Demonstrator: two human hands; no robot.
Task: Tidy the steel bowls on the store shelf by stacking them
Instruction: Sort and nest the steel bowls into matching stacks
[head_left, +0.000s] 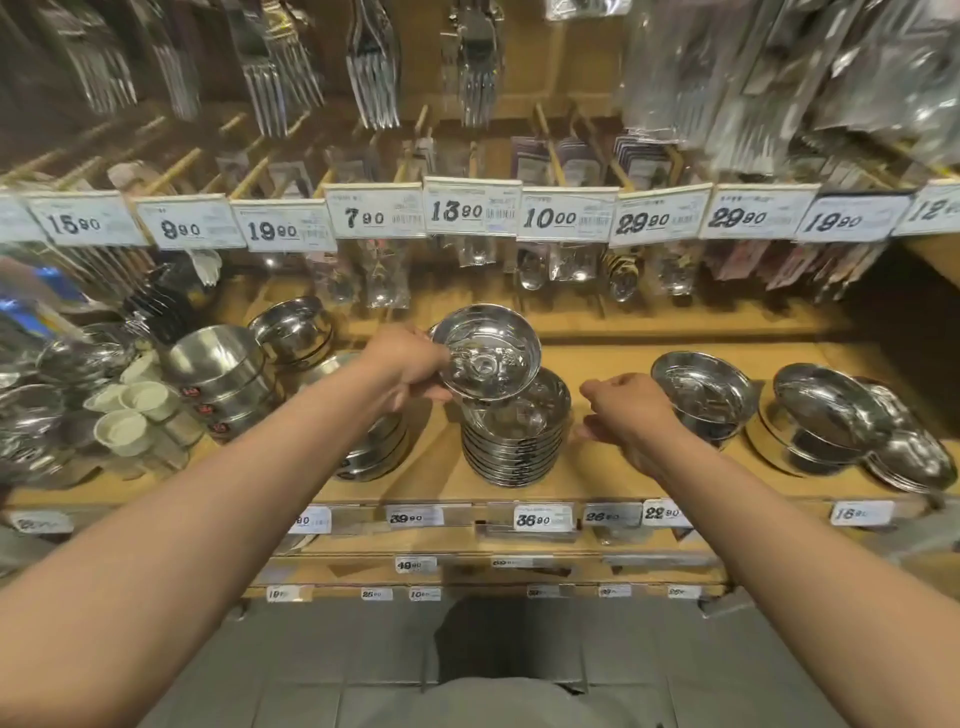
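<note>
Hands: left (410, 366) gripping tilted bowl (485, 351) above stack (514, 439).

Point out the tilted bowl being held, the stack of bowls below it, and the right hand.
tilted bowl (485, 353), head view, inner base
stack of bowls (511, 452), head view, side rims
right hand (631, 415), head view, back of hand

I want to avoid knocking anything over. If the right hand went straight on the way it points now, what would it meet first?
Probably the shallow steel bowl just beyond the right hand, perched tilted on another bowl. Depth is unclear, but nothing shows between them.
</note>
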